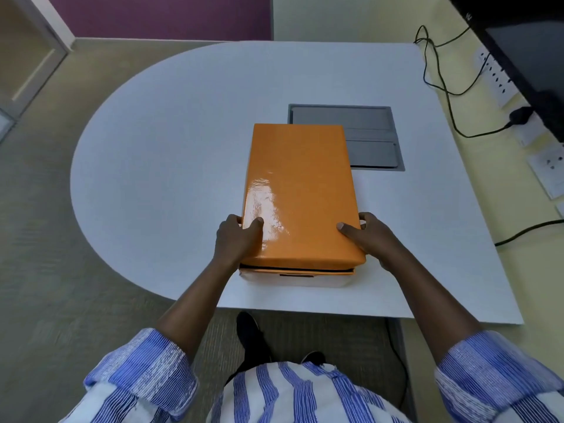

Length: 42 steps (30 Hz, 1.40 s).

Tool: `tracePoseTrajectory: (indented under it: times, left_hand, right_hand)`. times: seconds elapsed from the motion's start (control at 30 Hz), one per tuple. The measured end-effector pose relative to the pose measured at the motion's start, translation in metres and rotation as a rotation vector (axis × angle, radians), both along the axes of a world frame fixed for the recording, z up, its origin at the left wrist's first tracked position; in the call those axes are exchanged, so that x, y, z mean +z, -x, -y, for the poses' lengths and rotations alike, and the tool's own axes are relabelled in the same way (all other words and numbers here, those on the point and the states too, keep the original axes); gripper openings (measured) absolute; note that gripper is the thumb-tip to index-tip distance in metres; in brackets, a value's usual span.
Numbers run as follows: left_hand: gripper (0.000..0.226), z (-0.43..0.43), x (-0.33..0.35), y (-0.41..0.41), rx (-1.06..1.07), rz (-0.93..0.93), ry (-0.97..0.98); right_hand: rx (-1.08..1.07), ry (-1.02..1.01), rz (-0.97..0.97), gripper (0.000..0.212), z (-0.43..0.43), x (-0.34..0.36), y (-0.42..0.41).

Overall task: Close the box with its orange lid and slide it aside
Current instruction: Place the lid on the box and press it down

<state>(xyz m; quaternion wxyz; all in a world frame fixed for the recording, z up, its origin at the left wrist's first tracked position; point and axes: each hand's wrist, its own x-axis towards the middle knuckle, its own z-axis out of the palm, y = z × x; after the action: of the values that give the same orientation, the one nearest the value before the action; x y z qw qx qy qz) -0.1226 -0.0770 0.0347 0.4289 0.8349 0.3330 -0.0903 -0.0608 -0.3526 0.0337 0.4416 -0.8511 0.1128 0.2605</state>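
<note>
Our left hand [236, 239] clamps the near left corner of the orange lid [300, 190], thumb on top and fingers wrapped down the side. Our right hand [370, 236] clamps the near right corner the same way, thumb flat on the lid's top.

The lid is glossy, with a bright sheen near our left thumb, and it lies over the box [296, 277]. At the near end a dark gap shows between lid and box; we cannot tell whether it is fully seated. The box's near wall is pale with an orange rim.

The box sits near the front edge of the white worktop [158, 154]. Its far right corner overlaps a grey recessed panel [366, 123]. To the left the worktop lies open out to its rounded edge. To the right a bare strip runs to the straight edge, with black cables [439, 80] beyond it.
</note>
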Motion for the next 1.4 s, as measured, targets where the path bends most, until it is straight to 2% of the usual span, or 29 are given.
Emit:
tracePoseTrajectory:
  times: [0.27, 0.43, 0.6, 1.13, 1.23, 1.4]
  left_hand:
    - [0.075, 0.004, 0.004, 0.028, -0.074, -0.143, 0.06]
    - [0.074, 0.005, 0.002, 0.042, -0.061, -0.12, 0.146]
    - [0.095, 0.012, 0.004, 0.054, -0.038, -0.105, 0.184]
    - [0.131, 0.036, -0.003, 0.07, -0.106, -0.158, -0.035]
    - [0.141, 0.037, -0.005, 0.069, -0.122, -0.205, -0.079]
    - [0.142, 0.037, -0.012, 0.072, -0.187, -0.264, -0.219]
  right_hand:
    - [0.104, -0.051, -0.194, 0.084, 0.015, 0.003, 0.024]
    - [0.133, -0.085, -0.244, 0.092, 0.022, 0.003, 0.028]
    - [0.194, -0.064, -0.233, 0.097, 0.023, 0.001, 0.035]
    - [0.228, -0.002, -0.162, 0.104, 0.017, -0.017, 0.049]
    - [0.216, -0.046, -0.114, 0.11, 0.016, -0.019, 0.049]
    - [0.307, 0.034, -0.096, 0.127, 0.017, -0.032, 0.06]
